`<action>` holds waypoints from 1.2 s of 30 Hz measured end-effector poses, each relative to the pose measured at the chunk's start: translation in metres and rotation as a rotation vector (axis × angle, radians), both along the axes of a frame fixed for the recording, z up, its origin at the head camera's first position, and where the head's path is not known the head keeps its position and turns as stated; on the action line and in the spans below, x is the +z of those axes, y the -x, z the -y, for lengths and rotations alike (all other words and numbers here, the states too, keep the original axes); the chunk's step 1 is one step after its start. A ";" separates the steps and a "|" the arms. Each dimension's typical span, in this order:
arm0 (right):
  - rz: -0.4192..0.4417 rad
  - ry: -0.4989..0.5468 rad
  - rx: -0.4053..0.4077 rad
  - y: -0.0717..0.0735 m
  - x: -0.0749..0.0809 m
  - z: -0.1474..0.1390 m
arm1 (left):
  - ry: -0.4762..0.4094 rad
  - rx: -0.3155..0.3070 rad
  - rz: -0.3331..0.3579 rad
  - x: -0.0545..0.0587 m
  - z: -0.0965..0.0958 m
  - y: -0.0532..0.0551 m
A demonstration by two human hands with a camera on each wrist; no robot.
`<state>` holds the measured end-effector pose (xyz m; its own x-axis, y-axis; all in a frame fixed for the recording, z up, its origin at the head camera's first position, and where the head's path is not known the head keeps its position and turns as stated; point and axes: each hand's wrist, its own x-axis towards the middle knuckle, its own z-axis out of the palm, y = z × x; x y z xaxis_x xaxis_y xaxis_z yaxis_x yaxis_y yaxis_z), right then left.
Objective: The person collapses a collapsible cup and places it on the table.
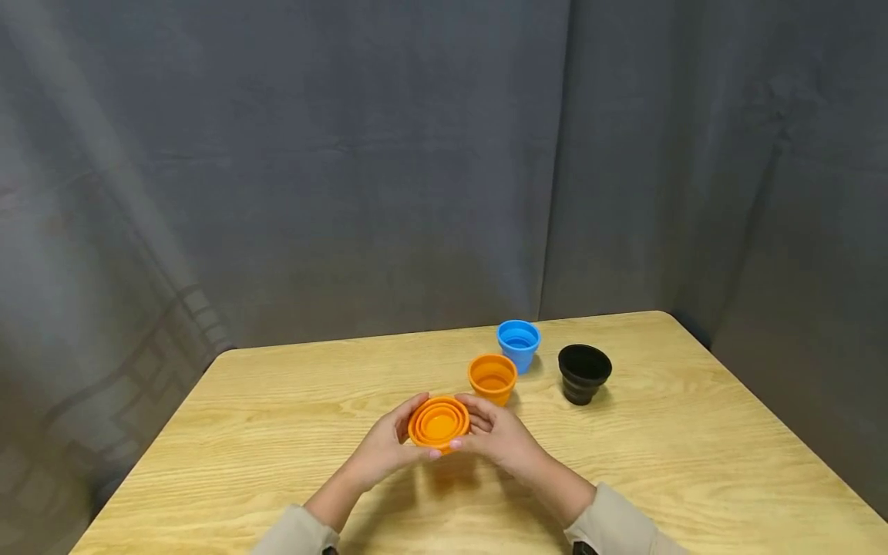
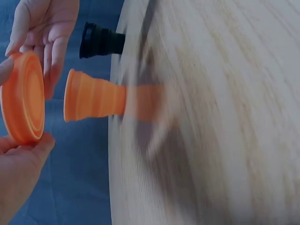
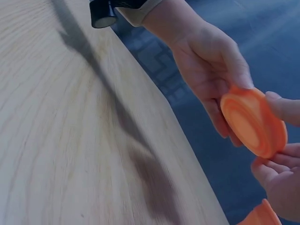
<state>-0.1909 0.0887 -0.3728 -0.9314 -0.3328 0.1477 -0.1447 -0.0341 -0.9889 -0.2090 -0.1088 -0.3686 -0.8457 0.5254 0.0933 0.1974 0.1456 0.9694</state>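
Evidently we hold the flat cup [image 1: 440, 424] up off the desk [image 1: 277, 432], its ringed inside tilted toward us. The left grip [image 1: 381, 449] pinches one side of the rim and the right grip [image 1: 502, 441] the other, thumbs at the near edge, fingers around the far one. We judge it light and rubbery, soft in the folded rings and a little firmer at the rim, so it should flex rather than break and not slip much. The rim seems the best place to take hold; squeezing hard there might warp it. Just beyond, the orange cup [image 1: 492, 378] stands upright, with the blue cup [image 1: 519, 347] close behind it and the black cup [image 1: 585, 375] apart to the right. Behind the desk hangs a grey curtain [image 1: 388, 193].
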 end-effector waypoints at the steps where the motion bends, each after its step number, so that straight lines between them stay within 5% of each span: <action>1: -0.004 -0.009 0.004 0.000 0.000 0.000 | 0.021 0.001 -0.013 0.000 0.000 0.000; 10: -0.011 0.011 -0.017 0.005 0.005 -0.001 | 0.267 0.052 -0.219 0.006 -0.005 0.007; 20: -0.002 -0.049 -0.013 0.001 0.002 -0.012 | 0.139 0.064 -0.106 0.002 0.006 0.005; 36: -0.030 -0.049 -0.198 0.004 0.014 -0.063 | 0.173 0.332 -0.029 -0.004 0.026 0.006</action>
<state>-0.1954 0.1520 -0.3586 -0.9747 -0.1515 0.1645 -0.1732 0.0460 -0.9838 -0.2147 -0.1344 -0.3722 -0.9710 0.2333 0.0532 0.1386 0.3674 0.9197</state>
